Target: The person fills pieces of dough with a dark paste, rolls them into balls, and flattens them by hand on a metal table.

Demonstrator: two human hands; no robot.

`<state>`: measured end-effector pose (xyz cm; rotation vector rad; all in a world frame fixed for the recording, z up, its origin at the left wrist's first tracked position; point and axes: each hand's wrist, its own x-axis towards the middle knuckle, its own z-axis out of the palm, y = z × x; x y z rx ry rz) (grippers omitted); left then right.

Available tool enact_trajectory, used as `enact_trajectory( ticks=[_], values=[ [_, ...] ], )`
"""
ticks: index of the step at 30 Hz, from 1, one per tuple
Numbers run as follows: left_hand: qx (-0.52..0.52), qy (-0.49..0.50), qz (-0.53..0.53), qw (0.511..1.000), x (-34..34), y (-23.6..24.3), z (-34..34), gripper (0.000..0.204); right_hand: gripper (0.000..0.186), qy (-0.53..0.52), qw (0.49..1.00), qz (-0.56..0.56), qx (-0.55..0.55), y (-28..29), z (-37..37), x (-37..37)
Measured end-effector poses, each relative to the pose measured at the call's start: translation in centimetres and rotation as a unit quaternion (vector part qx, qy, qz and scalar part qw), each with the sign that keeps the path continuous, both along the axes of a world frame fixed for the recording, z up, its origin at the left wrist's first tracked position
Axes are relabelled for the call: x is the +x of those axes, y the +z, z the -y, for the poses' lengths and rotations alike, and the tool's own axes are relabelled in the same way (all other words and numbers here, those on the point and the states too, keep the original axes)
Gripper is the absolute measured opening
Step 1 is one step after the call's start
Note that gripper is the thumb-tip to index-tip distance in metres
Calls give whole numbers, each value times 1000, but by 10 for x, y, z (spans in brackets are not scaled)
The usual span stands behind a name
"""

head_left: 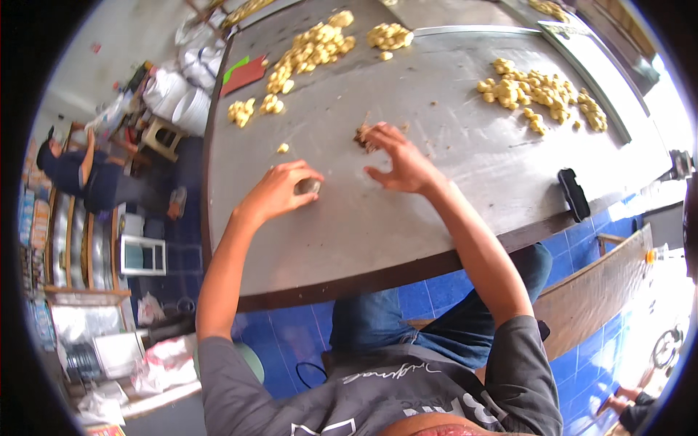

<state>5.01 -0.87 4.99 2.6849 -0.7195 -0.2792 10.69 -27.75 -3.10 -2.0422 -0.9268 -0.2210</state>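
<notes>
My left hand (278, 190) rests low over the metal tabletop (291, 247), thumb and fingers curved round a small, roundish greyish thing (309, 187) whose kind I cannot make out. To its right, my right hand (400, 160) is spread with nothing in it. Its fingertips are by a small heap of brown, crumbly bits (363, 136), and I cannot tell whether they touch. A single pale yellow lump (283, 148) lies just beyond my left hand.
Pale yellow lumps are piled at the far left (313, 49), far middle (390, 35) and right (545, 94). A red flat piece (245, 75) lies on the left edge, a black case (574, 195) on the right. A person (87, 171) is off to the left; a wooden bench (596, 291) stands right.
</notes>
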Motion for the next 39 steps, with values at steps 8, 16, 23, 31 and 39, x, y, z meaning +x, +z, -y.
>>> enact_trajectory(
  ticks=[8, 16, 23, 31, 39],
  values=[
    [-650, 217, -406, 605, 10, -19, 8, 40, 42, 13, 999, -14, 43, 19, 3, -1],
    [-508, 194, -372, 753, 34, 7, 48, 36, 37, -77, 989, 77, 99, 35, 61, -18],
    [-463, 106, -378, 794, 145, 34, 91, 38, 27, -207, 963, 172, -20, 2, 192, 31],
    [-401, 86, -323, 853, 284, 32, 149, 33, 27, -142, 974, 171, -37, -16, 178, 38],
    [-321, 95, -95, 937, 494, -4, 187, 32, 30, -151, 979, 131, -34, -17, 181, 41]
  ],
)
